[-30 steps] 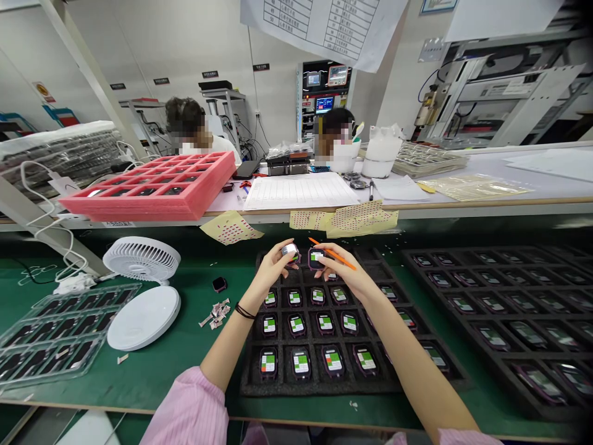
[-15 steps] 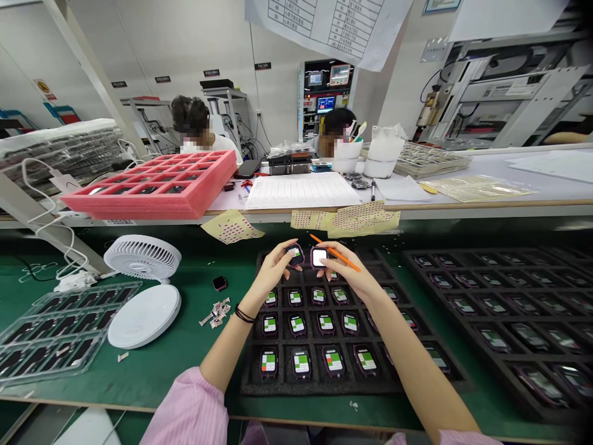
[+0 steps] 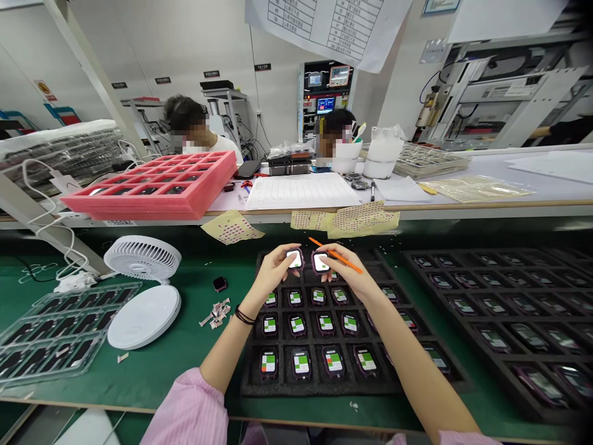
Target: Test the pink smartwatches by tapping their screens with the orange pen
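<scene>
Left hand (image 3: 274, 271) clamped on a watch (image 3: 294, 259), right hand (image 3: 348, 275) clamped on a second watch (image 3: 321, 262), with an orange pen (image 3: 345, 261) held in the same hand. Both screens white, watches just apart, held over the far end of a black foam tray (image 3: 245, 383) on the green tabletop (image 3: 162, 377).

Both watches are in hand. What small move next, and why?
Probably lower the smartwatches from the left hand and right hand into the top row of the black foam tray: the rows below look full, and those slots look open.
</scene>
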Motion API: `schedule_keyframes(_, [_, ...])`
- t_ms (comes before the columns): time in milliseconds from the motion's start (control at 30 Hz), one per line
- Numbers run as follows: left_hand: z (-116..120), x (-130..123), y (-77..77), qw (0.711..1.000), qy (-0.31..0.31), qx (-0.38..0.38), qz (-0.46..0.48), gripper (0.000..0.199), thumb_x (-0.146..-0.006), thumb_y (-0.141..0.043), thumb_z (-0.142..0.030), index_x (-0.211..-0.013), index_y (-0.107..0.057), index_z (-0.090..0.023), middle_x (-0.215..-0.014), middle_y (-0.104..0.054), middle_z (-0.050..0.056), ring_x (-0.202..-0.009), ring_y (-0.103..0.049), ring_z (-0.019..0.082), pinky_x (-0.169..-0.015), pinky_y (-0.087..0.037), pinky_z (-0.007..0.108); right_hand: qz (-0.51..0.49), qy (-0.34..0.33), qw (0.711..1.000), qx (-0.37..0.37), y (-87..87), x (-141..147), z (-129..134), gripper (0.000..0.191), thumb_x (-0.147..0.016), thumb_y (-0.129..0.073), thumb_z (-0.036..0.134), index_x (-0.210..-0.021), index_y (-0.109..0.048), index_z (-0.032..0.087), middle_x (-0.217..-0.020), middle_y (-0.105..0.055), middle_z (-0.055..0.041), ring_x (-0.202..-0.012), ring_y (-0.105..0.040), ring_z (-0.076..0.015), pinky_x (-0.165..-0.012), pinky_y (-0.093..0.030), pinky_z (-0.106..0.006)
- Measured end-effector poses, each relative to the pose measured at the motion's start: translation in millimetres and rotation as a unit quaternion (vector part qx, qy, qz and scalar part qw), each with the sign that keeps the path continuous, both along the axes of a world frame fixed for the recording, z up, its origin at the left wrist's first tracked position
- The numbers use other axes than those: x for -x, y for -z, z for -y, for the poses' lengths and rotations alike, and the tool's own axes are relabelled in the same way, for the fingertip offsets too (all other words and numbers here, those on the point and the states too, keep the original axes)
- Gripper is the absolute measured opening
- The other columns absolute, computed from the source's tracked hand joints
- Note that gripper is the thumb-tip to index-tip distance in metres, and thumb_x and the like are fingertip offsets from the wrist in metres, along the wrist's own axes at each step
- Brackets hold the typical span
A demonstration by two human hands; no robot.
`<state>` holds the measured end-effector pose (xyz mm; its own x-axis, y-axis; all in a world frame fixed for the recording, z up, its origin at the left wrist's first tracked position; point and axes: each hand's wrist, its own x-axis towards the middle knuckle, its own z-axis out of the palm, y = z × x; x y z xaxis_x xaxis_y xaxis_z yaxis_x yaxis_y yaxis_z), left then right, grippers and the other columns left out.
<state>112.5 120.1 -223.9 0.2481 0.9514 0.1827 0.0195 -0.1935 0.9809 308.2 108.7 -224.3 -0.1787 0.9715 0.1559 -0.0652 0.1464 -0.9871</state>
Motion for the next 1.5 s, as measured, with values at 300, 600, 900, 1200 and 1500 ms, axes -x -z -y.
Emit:
schedule_keyframes(300, [1.1,-0.6,0.4,1.0,0.003,0.003,-0.014,0.036,-0.087,-0.054,-0.043,-0.106,-0.066,-0.016,-0.068,-0.064,0.002,-0.048,-0.059,0.011,-0.04,-0.03,0.019,-0.017,0.025,0.999,0.014,5.4,1.8,-1.6,0.025,-0.074,-0.072,0.043,-0.083,-0.063,0.021,-0.065,-0.055,0.0032,-0.04,-0.055,-0.0105,-0.042,-0.043,-0.026])
schedule_keyframes(600, [2.0,-1.2,0.1,0.999,0.03,0.007,-0.015,0.045,-0.082,-0.061,-0.035,-0.123,-0.056,-0.018,-0.092,-0.064,0.006,-0.066,-0.065,0.012,-0.042,-0.034,0.016,0.004,-0.002,1.0,0.009,3.7,0.1,-1.2,0.028,-0.072,-0.074,0.038,-0.091,-0.062,0.022,-0.07,-0.059,0.0024,-0.047,-0.058,-0.0113,-0.043,-0.044,-0.025])
schedule_keyframes(900, [1.2,0.2,0.4,0.998,0.058,0.033,0.014,0.058,-0.078,-0.067,-0.028,-0.132,-0.049,-0.02,-0.113,-0.062,0.011,-0.081,-0.066,0.017,-0.049,-0.04,0.017,0.008,-0.038,0.999,0.015,1.8,-1.5,-0.7,0.042,-0.064,-0.08,0.029,-0.099,-0.058,0.022,-0.074,-0.063,0.0018,-0.059,-0.062,-0.0139,-0.044,-0.041,-0.023])
schedule_keyframes(1200, [0.5,-0.8,0.4,0.998,0.036,0.054,0.005,0.04,-0.087,-0.053,-0.039,-0.118,-0.061,-0.015,-0.079,-0.064,0.005,-0.062,-0.066,0.013,-0.04,-0.032,0.015,-0.001,0.034,0.999,0.017,3.4,0.2,-2.0,0.028,-0.071,-0.075,0.041,-0.085,-0.061,0.022,-0.063,-0.056,0.0044,-0.041,-0.049,-0.0084,-0.041,-0.037,-0.023])
schedule_keyframes(1500, [2.2,-3.7,0.4,0.999,0.038,0.015,-0.015,0.045,-0.082,-0.061,-0.037,-0.121,-0.057,-0.017,-0.088,-0.063,0.005,-0.065,-0.067,0.012,-0.038,-0.032,0.015,-0.019,0.013,1.0,0.014,1.2,-1.2,-2.2,0.026,-0.077,-0.067,0.045,-0.089,-0.062,0.022,-0.065,-0.059,0.0025,-0.048,-0.058,-0.0122,-0.042,-0.039,-0.024])
